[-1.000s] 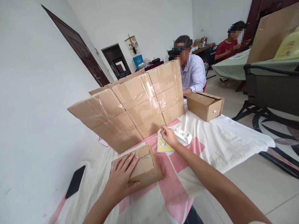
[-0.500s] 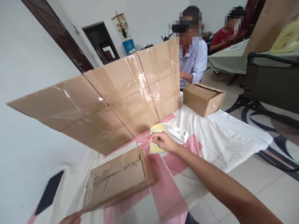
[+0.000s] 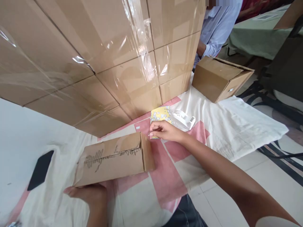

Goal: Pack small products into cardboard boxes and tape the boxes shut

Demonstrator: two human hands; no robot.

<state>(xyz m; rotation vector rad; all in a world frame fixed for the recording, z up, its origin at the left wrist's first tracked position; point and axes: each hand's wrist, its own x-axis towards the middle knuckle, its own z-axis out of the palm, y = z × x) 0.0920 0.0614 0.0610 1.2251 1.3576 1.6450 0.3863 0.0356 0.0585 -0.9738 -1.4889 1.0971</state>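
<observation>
My left hand [image 3: 91, 194] is at the near long side of a closed cardboard box [image 3: 109, 159]. Its thumb shows at the box's corner; its other fingers are hidden beneath or behind the edge. Dark scribbles run along the seam on the box top. My right hand [image 3: 163, 130] is closed in a pinch just beyond the box's right end, with a small whitish piece [image 3: 149, 134], perhaps a label, at the fingertips. Partly under that hand lies a yellow sheet [image 3: 161, 111] dotted with small white pieces. A white device [image 3: 184, 119] with a small dark window sits right of the sheet.
A tall taped cardboard panel [image 3: 132, 75] stands behind the work area. Another cardboard box [image 3: 213, 80] with a small label is at the table's far right, near a seated person [image 3: 220, 28]. A black phone-like slab [image 3: 40, 170] lies left. A small label [image 3: 137, 127] rests on the cloth.
The view has tilted down and closer. My left hand has come further into view against the box's near side. My right hand stays pinched, now nearer the box's right end.
</observation>
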